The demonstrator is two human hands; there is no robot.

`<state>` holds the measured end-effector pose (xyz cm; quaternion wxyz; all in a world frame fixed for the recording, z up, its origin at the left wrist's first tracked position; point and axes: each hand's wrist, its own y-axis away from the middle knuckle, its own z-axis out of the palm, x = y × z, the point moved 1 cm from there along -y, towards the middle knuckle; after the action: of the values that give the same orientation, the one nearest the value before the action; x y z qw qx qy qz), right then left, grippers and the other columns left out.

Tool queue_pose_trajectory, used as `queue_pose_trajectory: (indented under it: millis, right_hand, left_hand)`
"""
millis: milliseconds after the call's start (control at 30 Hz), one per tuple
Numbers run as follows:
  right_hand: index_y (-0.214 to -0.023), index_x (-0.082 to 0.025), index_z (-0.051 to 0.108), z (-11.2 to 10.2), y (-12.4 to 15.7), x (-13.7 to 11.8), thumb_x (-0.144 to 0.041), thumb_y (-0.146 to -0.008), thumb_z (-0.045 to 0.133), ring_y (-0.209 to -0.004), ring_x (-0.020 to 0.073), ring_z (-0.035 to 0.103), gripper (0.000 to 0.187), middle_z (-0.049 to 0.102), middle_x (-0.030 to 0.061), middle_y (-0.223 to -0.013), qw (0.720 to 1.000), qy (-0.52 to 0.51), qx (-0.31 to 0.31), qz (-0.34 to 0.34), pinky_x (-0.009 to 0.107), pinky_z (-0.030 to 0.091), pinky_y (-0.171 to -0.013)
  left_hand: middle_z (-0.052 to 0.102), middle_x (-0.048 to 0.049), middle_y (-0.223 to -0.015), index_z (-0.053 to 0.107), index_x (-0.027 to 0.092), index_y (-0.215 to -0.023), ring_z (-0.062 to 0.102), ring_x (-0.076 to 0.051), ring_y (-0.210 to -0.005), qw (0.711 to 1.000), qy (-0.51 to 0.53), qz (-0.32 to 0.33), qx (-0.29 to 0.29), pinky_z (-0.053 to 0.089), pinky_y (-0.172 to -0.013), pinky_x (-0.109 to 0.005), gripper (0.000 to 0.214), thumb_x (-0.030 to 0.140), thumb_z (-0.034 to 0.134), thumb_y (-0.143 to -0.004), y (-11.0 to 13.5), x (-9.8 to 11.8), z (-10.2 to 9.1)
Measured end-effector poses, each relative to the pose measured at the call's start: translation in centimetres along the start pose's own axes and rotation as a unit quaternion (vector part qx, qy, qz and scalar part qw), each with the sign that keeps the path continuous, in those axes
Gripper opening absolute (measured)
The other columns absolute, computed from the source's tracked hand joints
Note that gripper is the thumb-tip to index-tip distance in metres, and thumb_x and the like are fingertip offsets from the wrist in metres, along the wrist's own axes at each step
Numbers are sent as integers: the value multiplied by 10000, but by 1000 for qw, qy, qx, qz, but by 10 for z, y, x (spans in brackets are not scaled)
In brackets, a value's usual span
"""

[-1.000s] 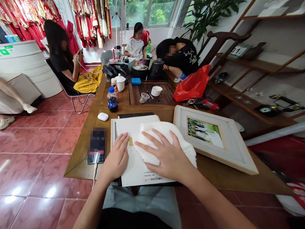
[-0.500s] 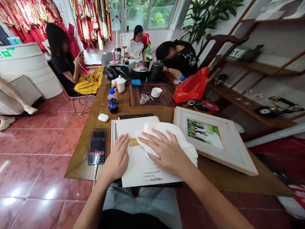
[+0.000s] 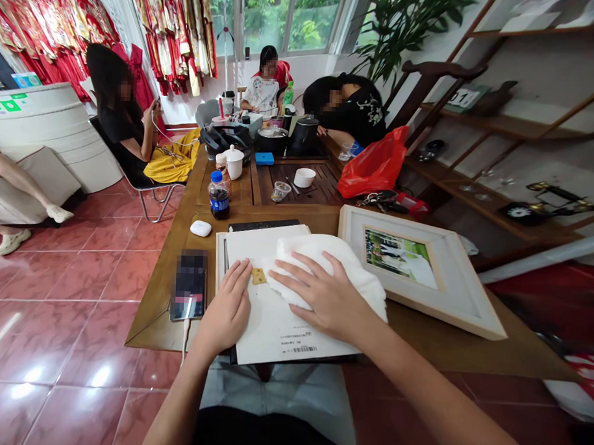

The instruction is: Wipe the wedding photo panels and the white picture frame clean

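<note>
Glossy red floor tiles (image 3: 49, 344) beneath a brown wooden table (image 3: 419, 347), with a slatted tea tray (image 3: 322, 194) set into its far part. Beyond, a window (image 3: 311, 18) with greenery outside, red and gold garments (image 3: 177, 36) hanging beside it, and wooden shelves (image 3: 515, 126) along the right wall. At the left, a person in black (image 3: 120, 122) on a chair.

On the table, a blue-capped plastic bottle (image 3: 219, 197) with dark liquid inside; a lidded white cup (image 3: 235, 165) with hidden contents; a clear plastic cup (image 3: 280, 191) with small bits in it; a white bowl (image 3: 305, 177); a red plastic bag (image 3: 374, 167). Around a photo (image 3: 393, 255), a pale picture frame (image 3: 465, 287).

At the near edge, a printed white board (image 3: 273, 332); on it, a white cloth (image 3: 361, 276), just beside a tan patch (image 3: 259, 276). Left hand (image 3: 230, 308) flat on the board, with fingers together; right hand (image 3: 326, 295) flat on the cloth, with fingers spread apart.
</note>
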<state>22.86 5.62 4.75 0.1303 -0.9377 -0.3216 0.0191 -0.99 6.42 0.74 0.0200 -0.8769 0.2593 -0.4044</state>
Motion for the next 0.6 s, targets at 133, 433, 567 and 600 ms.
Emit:
queue_pose_trajectory:
  millis: [133, 433, 567, 600]
  right_hand:
    - [-1490, -313, 515, 1, 11, 16, -363, -1012, 446, -1407, 336, 440, 485, 541, 57, -1532, 999, 9, 9, 43, 637, 281, -1088]
    - [-1481, -273, 530, -1, -21, 12, -341, -1032, 389, -1375, 358, 464, 475, 521, 83, -1546, 995, 11, -21, 93, 630, 387, -1021]
    - [-1470, -263, 543, 3, -43, 0, -367, -1017, 445, -1377, 385, 454, 475, 533, 95, -1534, 998, 37, -34, 39, 654, 354, -1043]
    - [-1475, -266, 537, 4, -47, -2, -374, -1014, 458, -1387, 386, 444, 480, 532, 91, -1536, 998, 38, -36, 17, 652, 345, -1051]
  left_hand:
    - [318, -72, -1682, 343, 218, -1590, 192, -238, -1591, 1000, 2, -7, -3, 226, -1301, -514, 542, 205, 291, -1051, 0, 1, 0]
    - [295, -82, -1690, 302, 220, -1609, 180, -250, -1593, 1000, -14, 2, -13, 240, -1294, -542, 558, 194, 284, -1052, 0, 1, 0]
    - [289, -86, -1692, 297, 216, -1609, 173, -249, -1595, 1000, -17, 6, -14, 238, -1293, -545, 562, 185, 278, -1049, 0, -1, 0]
    - [292, -93, -1690, 309, 206, -1603, 172, -249, -1595, 1000, -19, 5, -13, 237, -1294, -544, 556, 189, 278, -1049, 0, -2, 1]
